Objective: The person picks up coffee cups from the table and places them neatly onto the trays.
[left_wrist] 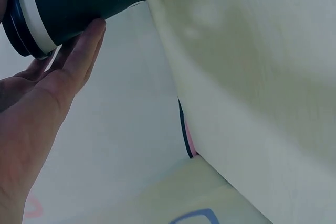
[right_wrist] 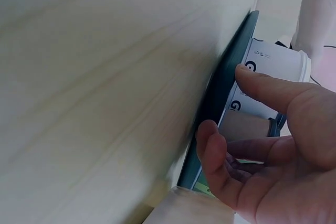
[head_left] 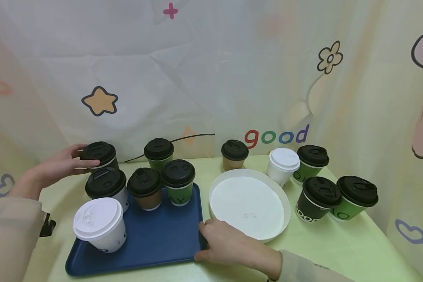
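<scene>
My left hand (head_left: pixel 61 164) grips a dark paper cup (head_left: pixel 107 161) with a black lid at the back left, just behind the blue tray (head_left: pixel 162 243). In the left wrist view, fingers lie along the side of this dark cup (left_wrist: pixel 89 3). My right hand (head_left: pixel 229 244) holds the tray's right edge near the front corner; its thumb (right_wrist: pixel 262 87) is over the tray side in the right wrist view. On the tray stand a white-lidded white cup (head_left: pixel 100 225), a black-lidded white cup (head_left: pixel 107 184), a brown cup (head_left: pixel 146 190) and a green cup (head_left: pixel 179 186).
Beside the tray lies a round white dish (head_left: pixel 248 203). Behind stand a green cup (head_left: pixel 158 152) and a small brown cup (head_left: pixel 234 154). To the right are a white cup (head_left: pixel 283 166), a dark cup (head_left: pixel 317 199) and green cups (head_left: pixel 310 162). A patterned curtain (head_left: pixel 197 78) hangs behind.
</scene>
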The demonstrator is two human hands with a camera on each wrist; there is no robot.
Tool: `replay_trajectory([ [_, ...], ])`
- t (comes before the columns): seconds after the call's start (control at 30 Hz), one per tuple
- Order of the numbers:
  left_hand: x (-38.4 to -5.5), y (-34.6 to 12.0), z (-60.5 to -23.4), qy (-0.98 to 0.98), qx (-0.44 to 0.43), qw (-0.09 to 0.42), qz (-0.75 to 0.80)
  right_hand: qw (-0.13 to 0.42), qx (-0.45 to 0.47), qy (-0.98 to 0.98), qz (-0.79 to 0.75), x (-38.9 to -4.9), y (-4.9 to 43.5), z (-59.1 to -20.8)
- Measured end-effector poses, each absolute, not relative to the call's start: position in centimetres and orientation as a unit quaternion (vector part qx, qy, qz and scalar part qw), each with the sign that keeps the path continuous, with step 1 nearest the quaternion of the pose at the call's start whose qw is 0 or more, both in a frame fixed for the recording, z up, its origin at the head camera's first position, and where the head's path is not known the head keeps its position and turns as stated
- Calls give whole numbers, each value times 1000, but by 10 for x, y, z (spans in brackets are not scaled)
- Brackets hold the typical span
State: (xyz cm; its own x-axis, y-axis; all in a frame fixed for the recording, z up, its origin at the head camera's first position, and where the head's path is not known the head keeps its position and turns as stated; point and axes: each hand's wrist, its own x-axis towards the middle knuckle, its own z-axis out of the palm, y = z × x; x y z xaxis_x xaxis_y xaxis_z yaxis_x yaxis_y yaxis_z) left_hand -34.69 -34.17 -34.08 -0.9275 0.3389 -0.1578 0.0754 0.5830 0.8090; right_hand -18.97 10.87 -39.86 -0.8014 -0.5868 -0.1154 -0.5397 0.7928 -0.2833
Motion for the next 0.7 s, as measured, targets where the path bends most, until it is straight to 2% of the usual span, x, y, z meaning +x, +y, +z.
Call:
replay_trajectory([
  [0.4,-315,-382,-347,891,90,107,432,101,-305,939,-124,-188,107,-403],
  [0.7,-290,-388,-343,901,97,90,414,100,-305,938,-128,-190,110,-399],
])
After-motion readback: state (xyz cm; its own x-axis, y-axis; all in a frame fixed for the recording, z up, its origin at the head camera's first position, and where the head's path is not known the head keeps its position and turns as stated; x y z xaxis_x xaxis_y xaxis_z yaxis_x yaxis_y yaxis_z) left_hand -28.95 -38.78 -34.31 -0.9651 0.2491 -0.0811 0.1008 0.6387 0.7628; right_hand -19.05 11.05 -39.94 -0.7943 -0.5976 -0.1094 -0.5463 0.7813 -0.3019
